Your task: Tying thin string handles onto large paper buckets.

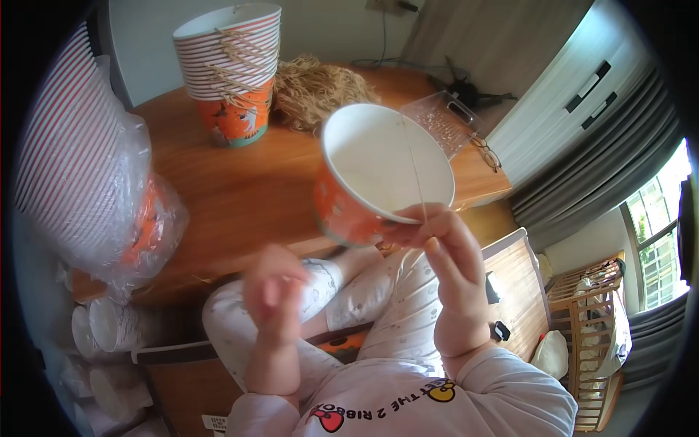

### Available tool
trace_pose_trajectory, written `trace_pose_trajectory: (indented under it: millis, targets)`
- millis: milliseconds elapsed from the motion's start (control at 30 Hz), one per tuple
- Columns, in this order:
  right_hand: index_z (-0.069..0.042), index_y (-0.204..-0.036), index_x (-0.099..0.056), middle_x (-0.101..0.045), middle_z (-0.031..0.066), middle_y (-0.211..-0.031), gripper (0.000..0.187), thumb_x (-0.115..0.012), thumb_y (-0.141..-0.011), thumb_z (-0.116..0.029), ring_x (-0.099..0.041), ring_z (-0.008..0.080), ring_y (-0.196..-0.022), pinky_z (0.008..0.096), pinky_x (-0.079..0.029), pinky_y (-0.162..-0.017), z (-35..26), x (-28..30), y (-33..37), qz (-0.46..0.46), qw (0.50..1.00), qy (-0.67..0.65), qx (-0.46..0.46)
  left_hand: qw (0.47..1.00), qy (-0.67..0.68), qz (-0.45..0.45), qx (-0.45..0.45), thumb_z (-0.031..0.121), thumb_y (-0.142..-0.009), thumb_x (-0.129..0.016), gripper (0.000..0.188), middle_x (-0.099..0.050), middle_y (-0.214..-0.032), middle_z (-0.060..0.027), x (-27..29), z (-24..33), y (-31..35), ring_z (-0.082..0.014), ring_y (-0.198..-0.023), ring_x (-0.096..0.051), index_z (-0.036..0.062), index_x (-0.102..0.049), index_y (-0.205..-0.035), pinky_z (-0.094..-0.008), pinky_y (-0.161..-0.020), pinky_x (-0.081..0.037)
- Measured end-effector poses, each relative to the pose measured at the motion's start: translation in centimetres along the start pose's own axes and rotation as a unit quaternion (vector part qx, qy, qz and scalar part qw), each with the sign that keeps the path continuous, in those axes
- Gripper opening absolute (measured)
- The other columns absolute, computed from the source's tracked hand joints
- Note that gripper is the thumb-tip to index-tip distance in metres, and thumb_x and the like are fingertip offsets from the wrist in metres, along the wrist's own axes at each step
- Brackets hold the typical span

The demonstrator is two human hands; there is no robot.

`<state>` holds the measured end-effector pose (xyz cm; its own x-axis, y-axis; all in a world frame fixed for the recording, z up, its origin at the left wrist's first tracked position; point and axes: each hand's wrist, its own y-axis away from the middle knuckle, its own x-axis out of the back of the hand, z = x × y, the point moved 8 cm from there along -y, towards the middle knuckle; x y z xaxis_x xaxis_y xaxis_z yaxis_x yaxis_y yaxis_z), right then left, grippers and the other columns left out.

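Observation:
An orange paper bucket with a white inside hangs tilted above the table's front edge. My right hand pinches its rim on the near right side. A thin string runs across the bucket's mouth, down to those fingers. My left hand is apart from the bucket, over my lap, its fingers curled but smeared by motion. Further back stands a tall stack of nested buckets with twine handles hanging from their rims. Beside it lies a loose heap of tan twine.
At the left, a tall stack of nested buckets is wrapped in clear plastic. A clear plastic tray and eyeglasses lie on the table's right. White buckets sit low at the left. A wooden crib stands far right.

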<state>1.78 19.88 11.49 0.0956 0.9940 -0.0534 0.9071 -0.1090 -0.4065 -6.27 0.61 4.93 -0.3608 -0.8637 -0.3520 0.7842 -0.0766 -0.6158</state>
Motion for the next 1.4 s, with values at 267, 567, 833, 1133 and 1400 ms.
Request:
trace_pose_trajectory:
  millis: [267, 567, 833, 1133, 1400]
  targets:
    - [-0.001, -0.095, -0.058, -0.054, 0.0199, -0.126, 0.006, -0.053, -0.095, -0.003, -0.061, 0.0283, -0.111, 0.0382, -0.047, -0.092, 0.2, -2.8, -1.1, -0.054, 0.981, 0.188, 0.017, 0.857, -0.021, -0.426, 0.288, 0.021, -0.096, -0.061, 0.028, -0.068, -0.101, -0.0058, -8.5, -3.5, 4.6, -0.0132, -0.088, -0.064, 0.006, -0.062, -0.121, -0.0253, -0.077, -0.049]
    - [-0.001, -0.1, -0.053, -0.057, 0.0288, -0.118, 0.021, -0.056, -0.095, -0.021, -0.065, 0.0327, -0.095, 0.0419, -0.052, -0.083, 1.5, -0.5, 0.9, -0.038, 0.955, -0.293, -0.037, 0.892, 0.196, -0.261, 0.312, 0.012, -0.1, -0.05, 0.049, -0.054, -0.095, -0.0001, -10.1, -2.8, 5.2, -0.0065, -0.083, -0.05, 0.0044, -0.037, -0.146, -0.0221, -0.073, -0.041]
    - [-0.006, -0.089, -0.045, -0.054, 0.0136, -0.073, 0.02, -0.047, -0.099, -0.022, -0.059, 0.0279, -0.068, 0.0425, -0.049, -0.073, 4.7, 2.4, 2.3, 0.017, 0.945, -0.302, -0.125, 0.933, 0.213, -0.177, 0.229, 0.024, -0.108, -0.031, 0.04, -0.05, -0.077, 0.0, -7.6, -3.0, 3.5, -0.0079, -0.066, -0.043, 0.0011, -0.064, -0.111, -0.0216, -0.064, -0.035]
    - [-0.004, -0.11, -0.048, -0.054, 0.012, -0.114, 0.023, -0.06, -0.09, -0.006, -0.052, 0.0179, -0.089, 0.031, -0.047, -0.08, 3.7, 5.5, 4.0, 0.255, 0.963, -0.078, -0.039, 0.942, -0.023, -0.247, 0.224, 0.018, -0.101, -0.043, 0.039, -0.052, -0.057, -0.004, -8.2, -2.3, 2.7, -0.0131, -0.052, -0.045, 0.0012, -0.057, -0.069, -0.0291, -0.049, -0.034]
    - [-0.006, -0.105, -0.047, -0.062, 0.0131, -0.101, 0.04, -0.078, -0.08, -0.005, -0.057, 0.0233, -0.094, 0.0352, -0.043, -0.086, -0.8, 1.5, 3.3, 0.017, 0.959, 0.271, 0.08, 0.911, -0.17, -0.332, 0.176, 0.011, -0.09, -0.061, 0.016, -0.06, -0.068, -0.0115, -11.7, -1.4, 1.1, -0.031, -0.065, -0.057, 0.0062, -0.069, -0.102, -0.04, -0.059, -0.045]
